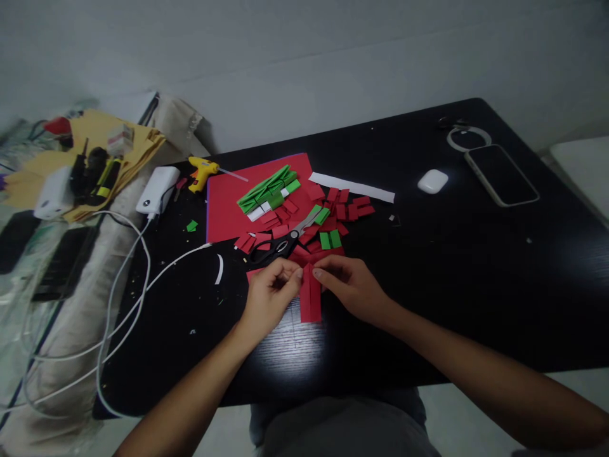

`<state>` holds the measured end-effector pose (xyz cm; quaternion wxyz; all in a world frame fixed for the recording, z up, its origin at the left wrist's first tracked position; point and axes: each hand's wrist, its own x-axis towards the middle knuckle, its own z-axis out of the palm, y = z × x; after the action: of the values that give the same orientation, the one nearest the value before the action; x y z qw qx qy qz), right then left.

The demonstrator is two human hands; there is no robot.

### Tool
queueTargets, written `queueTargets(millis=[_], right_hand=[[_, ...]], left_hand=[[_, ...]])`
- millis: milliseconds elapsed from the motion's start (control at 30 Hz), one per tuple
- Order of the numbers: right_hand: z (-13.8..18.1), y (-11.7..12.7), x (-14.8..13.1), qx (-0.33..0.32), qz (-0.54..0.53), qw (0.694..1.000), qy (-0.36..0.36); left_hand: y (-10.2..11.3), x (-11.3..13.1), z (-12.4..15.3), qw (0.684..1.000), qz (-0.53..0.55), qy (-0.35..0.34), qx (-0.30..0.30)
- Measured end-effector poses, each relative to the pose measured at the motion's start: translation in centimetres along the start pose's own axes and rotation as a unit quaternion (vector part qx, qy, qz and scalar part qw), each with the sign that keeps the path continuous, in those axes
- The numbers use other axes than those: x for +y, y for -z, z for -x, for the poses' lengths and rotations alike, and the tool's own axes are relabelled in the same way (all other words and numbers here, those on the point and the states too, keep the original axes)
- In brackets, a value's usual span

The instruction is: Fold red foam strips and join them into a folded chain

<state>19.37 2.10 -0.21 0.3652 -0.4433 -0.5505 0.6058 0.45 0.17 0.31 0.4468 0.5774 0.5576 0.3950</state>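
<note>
A black table point(442, 285) spans most of the frame, from left of centre to the right edge. On it, at upper centre, lies a red sheet point(223, 212) with a purple edge along its left side. Both hands meet just below the centre of the frame: the left hand point(269, 292) pinches the upper left edge of a red folded strip point(311, 306), thumb close to the forefinger, and the right hand point(349, 285) holds the strip's upper right edge in a similarly narrow grip. A phone point(502, 174) lies at the upper right. The strip itself hangs between the hands at lower centre, creased lengthwise. Black-handled scissors point(294, 235) lie just above the left hand, blades toward the upper right, among the small red folded pieces. A green paper bundle point(269, 189) lies on the sheet; a white strip point(352, 185) slants to its right. Smaller are the yellow glue gun point(202, 171), upper left of centre, the white case point(432, 181), upper right, and a green scrap point(191, 226), left of centre.
</note>
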Motion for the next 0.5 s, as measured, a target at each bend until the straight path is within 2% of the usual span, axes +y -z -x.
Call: queueTargets(millis=[500], right_hand=[[0.31, -0.08, -0.38, 0.011, 0.042, 0.999, 0.014]], left_hand=[[0.15, 0.25, -0.05, 1.000, 0.001, -0.006, 0.011]])
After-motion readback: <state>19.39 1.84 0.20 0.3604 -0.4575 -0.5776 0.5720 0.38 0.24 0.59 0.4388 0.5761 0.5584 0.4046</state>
